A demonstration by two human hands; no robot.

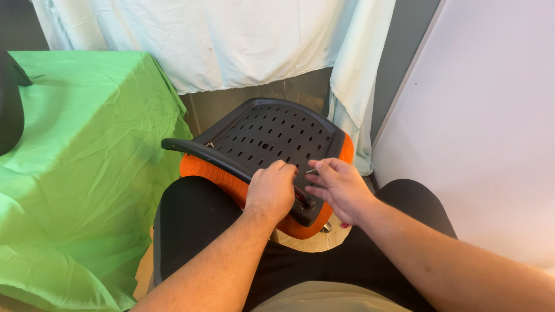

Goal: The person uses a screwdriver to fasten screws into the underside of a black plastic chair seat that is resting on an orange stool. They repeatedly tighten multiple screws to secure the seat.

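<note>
Upturned chair seat (272, 138) rests on the lap, left hand (270, 192) gripping its armrest (222, 160), right hand (341, 188) pinching a thin tool (311, 171).

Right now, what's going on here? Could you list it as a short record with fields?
Setting: a person sits with an upturned chair seat on the lap
Seat: black perforated underside, orange mesh edge
Armrest: black, runs along the near side of the seat
Left hand: curled over the armrest's near end
Right hand: pinches a thin metal tool, its tip at the seat
Left side: green cloth over a table
Behind: white sheet
</note>
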